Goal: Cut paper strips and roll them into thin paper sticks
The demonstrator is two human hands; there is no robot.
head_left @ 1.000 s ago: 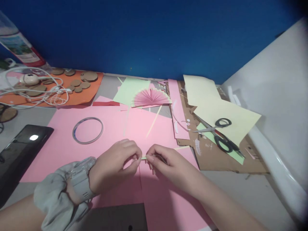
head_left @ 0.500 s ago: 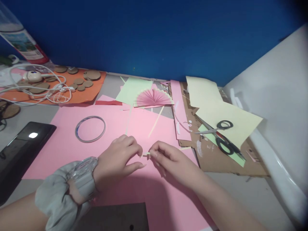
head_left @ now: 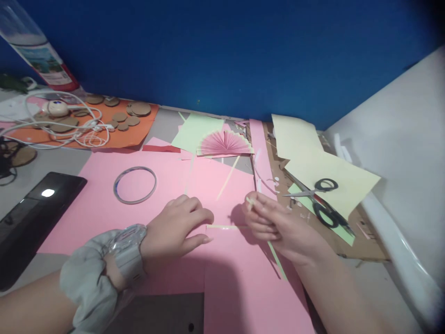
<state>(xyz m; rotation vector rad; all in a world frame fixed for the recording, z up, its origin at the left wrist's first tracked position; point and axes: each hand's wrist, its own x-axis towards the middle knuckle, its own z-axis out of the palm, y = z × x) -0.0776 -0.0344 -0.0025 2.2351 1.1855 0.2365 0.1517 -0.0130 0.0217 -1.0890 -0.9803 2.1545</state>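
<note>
My left hand (head_left: 181, 227) rests on the pink paper (head_left: 222, 264), its thumb and index finger apart with nothing between them. Close to those fingertips lies a thin pale yellow paper strip (head_left: 225, 227), flat, its right part passing behind my other hand. My right hand (head_left: 274, 227) is raised over the paper's right side, thumb and forefinger pinched on a narrow pale green paper strip (head_left: 277, 262). One end shows above the pinch and a long tail appears below the hand. The other fingers are curled and hide the strip's middle.
A grey ring (head_left: 135, 185) and black phone (head_left: 43, 213) lie left. Behind are a folded pink paper fan (head_left: 225, 143) and cardboard discs (head_left: 141, 109) on orange paper. Scissors (head_left: 325, 211) and cream paper (head_left: 332, 176) lie right on cardboard. A bottle (head_left: 43, 60) stands by the blue wall.
My right hand has lifted and moved right with the green strip, away from my left hand. The yellow strip on the paper now shows. My left hand stays nearly in place.
</note>
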